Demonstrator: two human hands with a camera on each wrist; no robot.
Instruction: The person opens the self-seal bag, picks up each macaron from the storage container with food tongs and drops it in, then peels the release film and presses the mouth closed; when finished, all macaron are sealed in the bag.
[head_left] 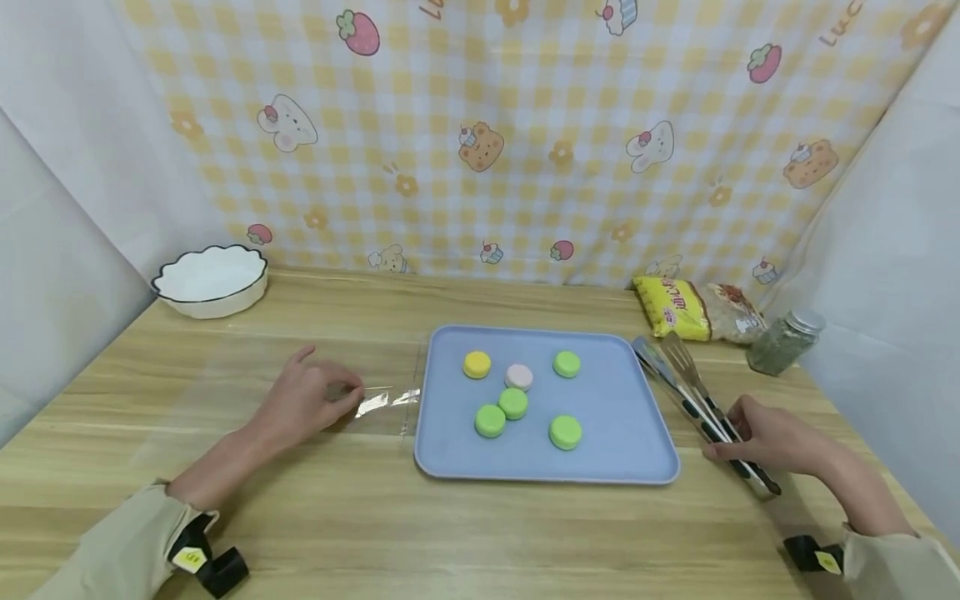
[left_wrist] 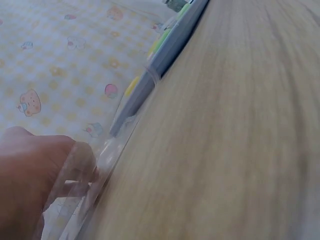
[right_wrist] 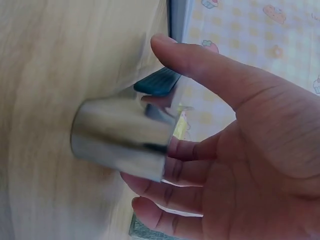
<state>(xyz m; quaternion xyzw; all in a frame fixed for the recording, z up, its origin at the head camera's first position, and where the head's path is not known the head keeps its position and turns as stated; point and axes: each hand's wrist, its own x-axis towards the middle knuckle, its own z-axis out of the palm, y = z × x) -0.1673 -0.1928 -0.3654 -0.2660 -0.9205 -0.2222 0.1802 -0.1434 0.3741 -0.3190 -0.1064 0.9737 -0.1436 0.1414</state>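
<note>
In the head view my left hand pinches the edge of a clear plastic sheet or bag left of the tray; its folds wrap near the fingers in the left wrist view. At the right, my right hand holds metal tongs with dark grips, one arm flat-bladed and the other fork-ended. The thumb lies on one side of the handles and the fingers on the other. Close to the right wrist camera, the shiny bent end of the tongs fills the space before the palm.
A blue tray carries several round green pieces, a yellow one and a pale one. Behind the tongs lie a yellow food packet and a lidded glass jar. A white scalloped dish stands far left.
</note>
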